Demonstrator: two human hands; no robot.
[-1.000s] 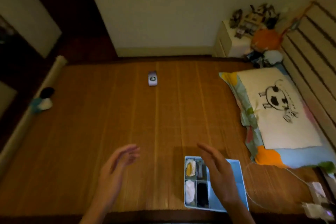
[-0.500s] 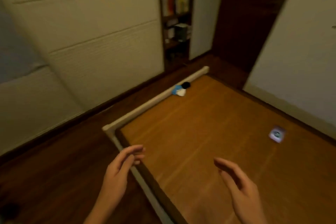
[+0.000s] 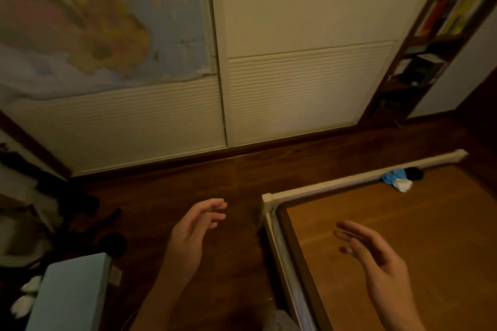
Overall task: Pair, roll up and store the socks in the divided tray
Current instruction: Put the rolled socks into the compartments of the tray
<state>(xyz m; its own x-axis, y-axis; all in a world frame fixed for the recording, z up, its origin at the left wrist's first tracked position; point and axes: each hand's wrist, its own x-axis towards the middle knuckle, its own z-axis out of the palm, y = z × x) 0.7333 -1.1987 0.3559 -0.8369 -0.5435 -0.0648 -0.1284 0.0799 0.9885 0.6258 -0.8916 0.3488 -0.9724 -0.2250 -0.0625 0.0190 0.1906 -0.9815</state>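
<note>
Three small soft bundles, blue, black and white, which we take to be the socks (image 3: 395, 177), lie bunched at the right of the frame on the wooden mat (image 3: 403, 236), against the pale bed rail (image 3: 336, 183); the divided tray is out of view. We judge them light, limp and unbreakable, best pinched at the cuffs or scooped up whole. Both our hands are empty: the left hand (image 3: 188, 239) bottom centre with fingers loosely bent, the right hand (image 3: 382, 266) lower right with fingers nearly straight, a wardrobe (image 3: 295, 75) behind.
</note>
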